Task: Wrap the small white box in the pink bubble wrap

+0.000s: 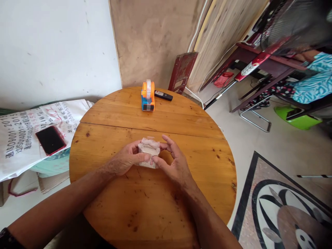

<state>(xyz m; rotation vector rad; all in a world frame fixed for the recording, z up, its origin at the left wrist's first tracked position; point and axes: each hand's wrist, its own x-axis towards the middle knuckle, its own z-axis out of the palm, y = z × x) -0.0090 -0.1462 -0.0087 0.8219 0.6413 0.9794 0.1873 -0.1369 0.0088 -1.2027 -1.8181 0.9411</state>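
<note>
A small white packet (148,150) with a crumpled, translucent top is between my hands, low over the wooden table. Whether it rests on the wood I cannot tell. My left hand (127,159) grips its left side, with the thumb across the front. On the other side, my right hand (176,165) pinches the right front with its thumb, and its fingers reach round the right edge. The index finger of that hand points up and away. Farther back stand an orange and blue tape dispenser (144,97) and, beside it, a black remote control (166,97).
Round wooden table (116,110) against a wall. White printed sacks (23,138) at left carry a dark phone (50,140). A red-brown chair (183,69) stands behind. At right are a fan (303,27) and a seated person in blue-patterned clothing (315,81).
</note>
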